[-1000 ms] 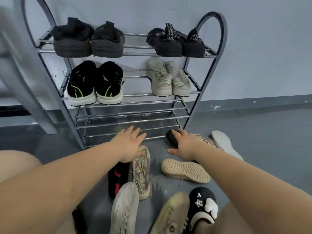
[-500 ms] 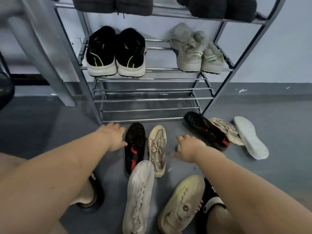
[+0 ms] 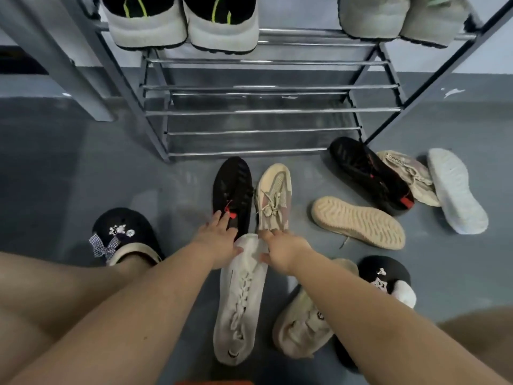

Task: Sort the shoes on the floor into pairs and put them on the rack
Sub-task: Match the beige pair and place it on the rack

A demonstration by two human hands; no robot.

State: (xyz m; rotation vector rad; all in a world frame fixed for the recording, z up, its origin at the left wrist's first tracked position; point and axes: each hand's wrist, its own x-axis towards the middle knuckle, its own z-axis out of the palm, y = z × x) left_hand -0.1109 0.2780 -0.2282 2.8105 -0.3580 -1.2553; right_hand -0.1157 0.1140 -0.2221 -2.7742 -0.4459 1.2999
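- Rack: a grey metal-tube shoe rack (image 3: 266,111) stands against the wall. Its lower rails are bare. The tier above carries a black pair with white soles and green stripes (image 3: 183,20) and a beige pair (image 3: 402,18).
- Left hand (image 3: 219,243): fingers extended and spread, resting on the heel end of a black mesh shoe with red tag (image 3: 233,190); the thumb touches the toe of a white lace-up knit shoe (image 3: 238,298). Nothing is gripped.
- Black mesh shoe: upright on the floor, toe towards the rack, just beside a beige knit lace-up shoe (image 3: 273,198). Judged light and soft-walled; best taken at the heel collar, thumb inside.
- Right hand (image 3: 283,252): fingers at the heel of the beige knit shoe, thumb against the white shoe's toe. Whether they pinch the collar cannot be told.
- Beige knit shoe: judged light and floppy; loose laces may snag. Hold at the heel rim.
- Second black mesh shoe (image 3: 369,176): lies tilted near the rack's right foot, well apart from its partner.
- A tan-soled shoe lying sole up (image 3: 358,222), a second beige shoe (image 3: 408,176) and a white-soled shoe turned over (image 3: 456,190) lie to the right. Each needs righting; rubber soles offer firm, non-slip purchase.
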